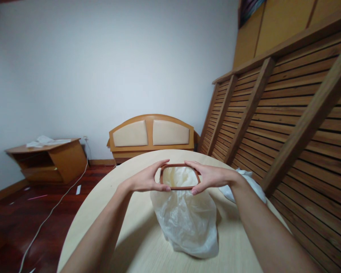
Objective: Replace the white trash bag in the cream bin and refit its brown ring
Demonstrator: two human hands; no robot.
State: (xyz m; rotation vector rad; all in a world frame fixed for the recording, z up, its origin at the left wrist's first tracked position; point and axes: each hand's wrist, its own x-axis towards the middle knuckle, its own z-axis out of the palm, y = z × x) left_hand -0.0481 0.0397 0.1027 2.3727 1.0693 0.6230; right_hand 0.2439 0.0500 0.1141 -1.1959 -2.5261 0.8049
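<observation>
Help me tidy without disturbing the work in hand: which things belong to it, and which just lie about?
Seemingly in use: brown frame, held by left hand and right hand; plastic bag, seen through and below it; table.

Apparently lying about: white bundle at the table's right; white sheets on the cabinet; cord and scrap on the floor.

no legible txt, no readable labels, brands, nos. or signs, anywhere in head view
</observation>
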